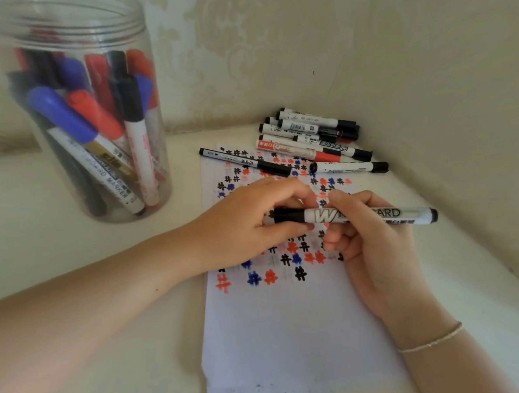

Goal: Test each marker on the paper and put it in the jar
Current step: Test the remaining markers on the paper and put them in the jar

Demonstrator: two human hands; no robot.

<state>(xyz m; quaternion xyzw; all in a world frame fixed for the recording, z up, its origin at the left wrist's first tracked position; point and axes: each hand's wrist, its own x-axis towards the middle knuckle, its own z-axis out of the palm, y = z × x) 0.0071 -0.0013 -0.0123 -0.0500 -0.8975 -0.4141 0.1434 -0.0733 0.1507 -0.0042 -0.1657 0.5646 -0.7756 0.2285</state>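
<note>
A black-capped marker (pixel 354 215) is held level over the paper (pixel 292 335) by both hands: cap pinched by the left hand (pixel 244 222), barrel gripped by the right hand (pixel 370 248). At ten o'clock, a marker-filled jar (pixel 84 109) is seen; at twelve, loose markers (pixel 313 139).

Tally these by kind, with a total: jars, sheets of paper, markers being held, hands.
Jar: 1
Sheet of paper: 1
Marker being held: 1
Hands: 2, left hand and right hand
Total: 5
</note>
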